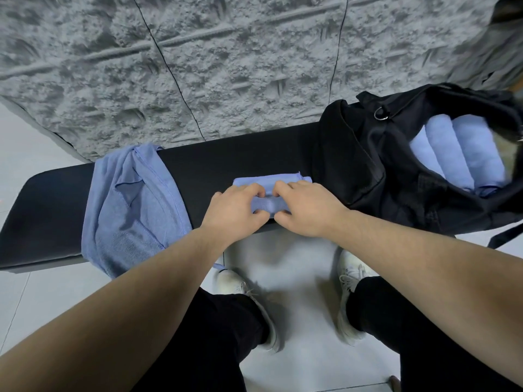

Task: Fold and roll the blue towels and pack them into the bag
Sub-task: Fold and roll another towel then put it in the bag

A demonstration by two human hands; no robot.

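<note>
Nearest the camera, two legs in black trousers [441,335] and pale shoes [349,301] stand on the light tiled floor [56,301], with both bare forearms reaching forward over them. At the near edge of the black padded worktop [51,205], the left hand [235,213] and the right hand [305,210] sit side by side, fingers curled over and thumbs tucked under a partly rolled blue towel [271,193], gripping its rolled part; the flat, unrolled end of the towel stretches away from the fingers across the worktop. To the left, a second blue towel [133,210] lies loose and rumpled, draped across the worktop and hanging over its near edge. To the right, touching the towel's far corner, an open black bag [368,165] rests on the worktop, and inside it two rolled towels [452,151] lie side by side. Behind everything rises a rough grey textured wall [226,66].
</note>
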